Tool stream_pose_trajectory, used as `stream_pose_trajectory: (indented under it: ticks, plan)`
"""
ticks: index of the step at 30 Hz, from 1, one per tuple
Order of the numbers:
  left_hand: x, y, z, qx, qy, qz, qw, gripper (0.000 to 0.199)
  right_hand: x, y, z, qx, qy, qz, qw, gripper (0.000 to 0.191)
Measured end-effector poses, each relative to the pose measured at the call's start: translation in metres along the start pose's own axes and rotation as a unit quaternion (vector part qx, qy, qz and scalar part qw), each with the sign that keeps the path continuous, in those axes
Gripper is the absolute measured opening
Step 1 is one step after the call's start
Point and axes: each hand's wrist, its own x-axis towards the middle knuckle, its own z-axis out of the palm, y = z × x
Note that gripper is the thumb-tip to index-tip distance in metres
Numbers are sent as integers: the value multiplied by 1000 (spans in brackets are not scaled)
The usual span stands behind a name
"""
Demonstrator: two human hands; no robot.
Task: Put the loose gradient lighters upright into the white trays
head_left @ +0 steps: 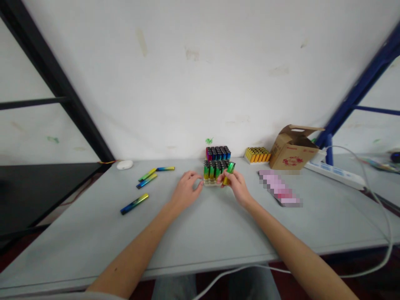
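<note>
My right hand [237,186] grips a green-to-yellow lighter [230,171], tilted at the right front corner of a clear tray [211,182]. Rows of black-topped green-and-yellow lighters [211,171] stand upright in that tray. At its left side is my left hand [187,188], fingers loosely curved and apart, holding nothing; whether the fingertips touch the tray I cannot tell. Behind stands a second block of lighters [218,153], coloured purple to blue. Several loose blue-and-yellow lighters [135,204] lie flat on the table to the left.
On the grey table [212,233], toward the right, are a block of yellow cylinders [258,155], an opened cardboard box [292,150], a blurred-out flat object [279,188] and a white power strip [336,174]. A white case [124,165] sits back left. A white cable [389,225] hangs across the right front.
</note>
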Motion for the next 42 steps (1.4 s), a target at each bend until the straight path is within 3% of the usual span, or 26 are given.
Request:
stream_pose_trajectory:
  ticks: [5,10,16,28,42]
  plan:
    - [-6,-6,5,36,-61,0,997,26,1,-5,-1,133,4,92,987,27]
    - [-8,-4,6,52,-82,1,995,31,0,-13,-3,209,-36,158,964,29]
    - [-11,-4,8,54,-91,1,994,31,3,-16,-8,251,-68,217,941,44]
    - [-10,1,7,42,-86,-5,995,32,4,-6,-12,241,-149,247,927,45]
    - [-10,1,6,44,-101,-1,994,33,3,-15,-8,208,-105,217,948,40]
